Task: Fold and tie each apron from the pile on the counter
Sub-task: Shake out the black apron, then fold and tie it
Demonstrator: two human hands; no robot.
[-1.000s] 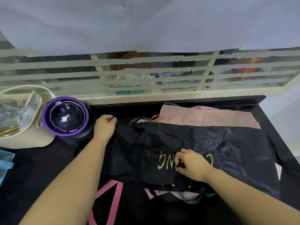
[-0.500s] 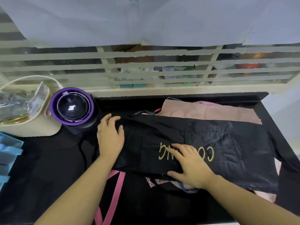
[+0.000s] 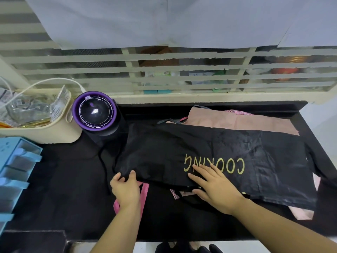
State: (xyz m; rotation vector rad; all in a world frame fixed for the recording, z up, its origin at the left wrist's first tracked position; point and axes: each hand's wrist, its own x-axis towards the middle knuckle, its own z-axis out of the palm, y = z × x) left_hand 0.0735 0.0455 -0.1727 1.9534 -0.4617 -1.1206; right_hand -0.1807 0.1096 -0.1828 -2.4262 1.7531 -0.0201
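A black apron (image 3: pixel 209 152) with gold "COOKING" lettering lies folded lengthwise across the dark counter (image 3: pixel 63 198). It rests on top of a pink apron (image 3: pixel 237 121) that shows behind it and at the near right corner. My left hand (image 3: pixel 125 189) pinches the black apron's near left corner, thumb on top. My right hand (image 3: pixel 215 185) presses flat on the apron's near edge just below the lettering, fingers straight. A pink strap (image 3: pixel 144 194) runs out from under the pile beside my left wrist.
A black round device with a purple rim (image 3: pixel 94 114) stands just left of the apron. A cream basket (image 3: pixel 45 132) of clear packets sits farther left, with a blue drawer unit (image 3: pixel 14 170) in front of it. A barred window (image 3: pixel 164 75) backs the counter.
My left hand slid from the apron's far left corner down to its near left corner and now pinches it. My right hand stays pressed flat near the lettering.
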